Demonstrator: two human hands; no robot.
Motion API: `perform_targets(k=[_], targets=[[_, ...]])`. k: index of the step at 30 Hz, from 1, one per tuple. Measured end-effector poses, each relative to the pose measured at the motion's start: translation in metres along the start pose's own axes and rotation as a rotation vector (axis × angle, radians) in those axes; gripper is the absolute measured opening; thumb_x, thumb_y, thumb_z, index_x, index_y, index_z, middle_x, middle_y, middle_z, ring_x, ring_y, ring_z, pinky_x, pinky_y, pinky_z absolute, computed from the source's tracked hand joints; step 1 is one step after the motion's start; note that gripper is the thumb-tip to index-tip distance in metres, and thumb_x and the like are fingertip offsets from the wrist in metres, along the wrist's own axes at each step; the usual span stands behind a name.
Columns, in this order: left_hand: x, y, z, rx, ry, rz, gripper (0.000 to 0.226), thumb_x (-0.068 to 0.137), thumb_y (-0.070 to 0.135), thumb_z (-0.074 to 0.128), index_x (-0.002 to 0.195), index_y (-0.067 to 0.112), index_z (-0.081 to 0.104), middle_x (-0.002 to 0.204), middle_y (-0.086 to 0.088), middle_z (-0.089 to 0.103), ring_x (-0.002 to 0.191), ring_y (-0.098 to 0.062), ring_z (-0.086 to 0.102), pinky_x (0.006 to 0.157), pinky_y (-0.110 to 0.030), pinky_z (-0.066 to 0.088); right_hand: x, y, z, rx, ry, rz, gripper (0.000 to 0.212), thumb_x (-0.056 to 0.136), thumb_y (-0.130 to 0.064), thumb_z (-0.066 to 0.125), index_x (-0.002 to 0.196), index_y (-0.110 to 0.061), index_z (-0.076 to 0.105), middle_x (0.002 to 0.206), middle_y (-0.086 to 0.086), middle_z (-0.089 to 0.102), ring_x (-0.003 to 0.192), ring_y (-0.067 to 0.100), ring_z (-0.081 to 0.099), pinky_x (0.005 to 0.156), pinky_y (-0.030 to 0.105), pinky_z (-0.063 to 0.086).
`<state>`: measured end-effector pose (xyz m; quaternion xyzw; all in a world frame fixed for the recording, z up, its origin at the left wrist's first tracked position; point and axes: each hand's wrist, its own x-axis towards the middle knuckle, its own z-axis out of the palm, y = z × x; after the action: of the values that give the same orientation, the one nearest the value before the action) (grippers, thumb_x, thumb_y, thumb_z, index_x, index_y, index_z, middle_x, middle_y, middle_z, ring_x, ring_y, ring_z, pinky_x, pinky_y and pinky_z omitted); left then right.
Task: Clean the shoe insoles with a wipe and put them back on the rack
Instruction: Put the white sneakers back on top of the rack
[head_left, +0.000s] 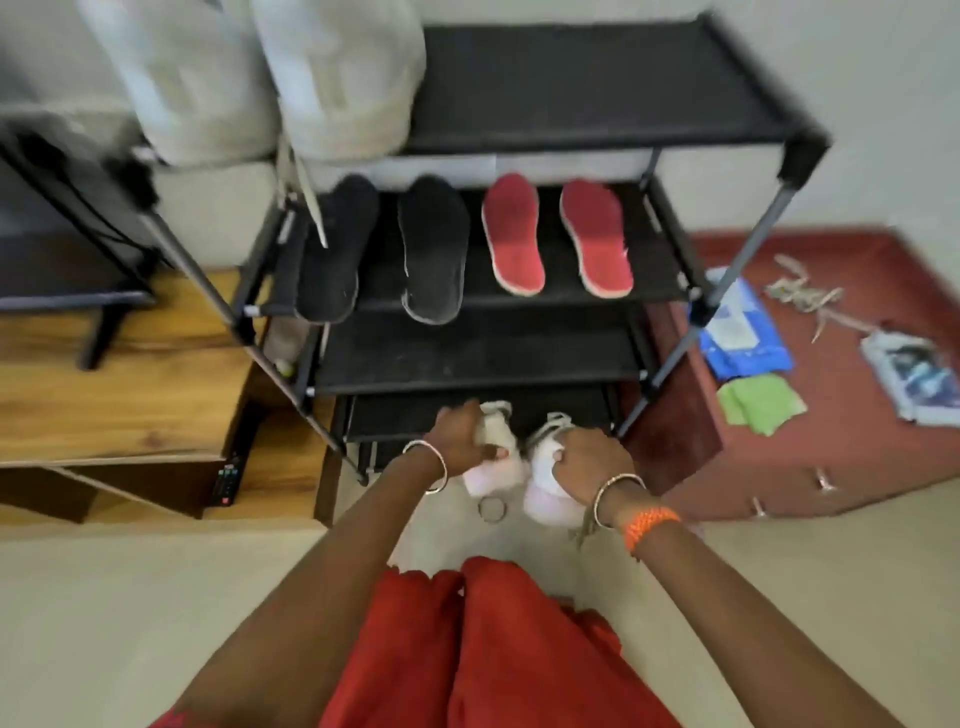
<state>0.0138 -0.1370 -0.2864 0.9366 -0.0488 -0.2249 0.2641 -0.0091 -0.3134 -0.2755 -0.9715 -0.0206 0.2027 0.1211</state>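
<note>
Head view: we look down over a black shoe rack (675, 291) with both arms stretched toward its lowest tier.
Left hand: our left hand (457, 434) has its fingers curled round the left white shoe (493, 462), gripping it at the upper.
Right hand: our right hand (592, 457) is curled round the right white shoe (550, 506) in the same way.
Shoes, place: both sit at the foot of the rack, at the front edge of the bottom shelf, just beside each other; whether they rest on the floor or are lifted we cannot tell.
Insoles, place: two black insoles (434, 249) and two red insoles (511, 234) lie flat in a row on the second shelf, toes toward the wall, heels overhanging the front rail slightly.
Insoles, look: the black pair is dark and felt-like with a pale edge; the red pair has a light rim and a faintly worn, darker patch.
Handling, our judgement: they should be light, thin and floppy, bending under their own weight, so we would pinch one at the heel overhang and support the middle while wiping.
Wipes: a blue wipe pack (743, 332) lies on the red mat (857, 457) right of the rack, near a green cloth (758, 402).
Blur: fine detail is smeared.
</note>
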Motion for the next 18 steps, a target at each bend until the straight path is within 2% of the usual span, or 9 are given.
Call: perform_targets(k=[4,6,9,14,16,18], targets=[[-0.056,0.043,-0.046,0.137,0.027,0.194,0.051,0.079,0.025,0.073,0.120,0.008,0.048,0.122,-0.010,0.052,0.112,-0.025,0.039,0.079,-0.024,0.024,-0.065,-0.009,-0.064,0.014,0.151,-0.060,0.036,0.088,-0.020,0.049,0.122,-0.022,0.059,0.126,0.008,0.059,0.116,0.030,0.054,0.095,0.035,0.043],[-0.080,0.057,-0.065,0.163,0.094,0.234,0.051,0.077,0.027,0.074,0.117,0.012,0.047,0.112,-0.008,0.049,0.106,-0.020,0.037,0.080,-0.024,0.028,-0.097,-0.015,-0.092,-0.003,0.203,-0.073,0.037,0.088,-0.023,0.051,0.123,-0.029,0.059,0.127,0.004,0.058,0.116,0.029,0.054,0.096,0.035,0.043],[-0.121,0.077,-0.093,0.192,0.218,0.300,0.051,0.073,0.033,0.075,0.112,0.020,0.047,0.108,-0.004,0.048,0.103,-0.021,0.042,0.083,-0.030,0.038,-0.151,-0.026,-0.130,-0.046,0.318,-0.124,0.034,0.087,-0.026,0.051,0.119,-0.034,0.061,0.121,0.001,0.062,0.111,0.028,0.056,0.086,0.033,0.044],[-0.196,0.108,-0.141,0.225,0.357,0.467,0.048,0.073,0.031,0.076,0.110,0.021,0.048,0.101,0.003,0.049,0.096,-0.014,0.041,0.078,-0.027,0.037,-0.229,-0.041,-0.191,-0.038,0.506,-0.188,0.031,0.087,-0.021,0.056,0.115,-0.028,0.066,0.117,0.001,0.065,0.107,0.028,0.059,0.088,0.032,0.047],[-0.226,0.121,-0.161,0.205,0.408,0.538,0.044,0.074,0.027,0.076,0.108,0.018,0.050,0.096,0.006,0.050,0.094,-0.013,0.042,0.081,-0.030,0.040,-0.251,-0.044,-0.210,0.007,0.560,-0.207,0.029,0.086,-0.019,0.057,0.112,-0.024,0.068,0.115,0.000,0.067,0.104,0.024,0.060,0.080,0.027,0.044],[-0.246,0.133,-0.180,0.165,0.483,0.568,0.040,0.075,0.027,0.077,0.103,0.018,0.050,0.096,0.002,0.054,0.093,-0.016,0.048,0.083,-0.034,0.044,-0.266,-0.045,-0.228,0.052,0.639,-0.208,0.024,0.086,-0.018,0.058,0.106,-0.022,0.071,0.108,0.001,0.069,0.097,0.024,0.060,0.071,0.022,0.034]])
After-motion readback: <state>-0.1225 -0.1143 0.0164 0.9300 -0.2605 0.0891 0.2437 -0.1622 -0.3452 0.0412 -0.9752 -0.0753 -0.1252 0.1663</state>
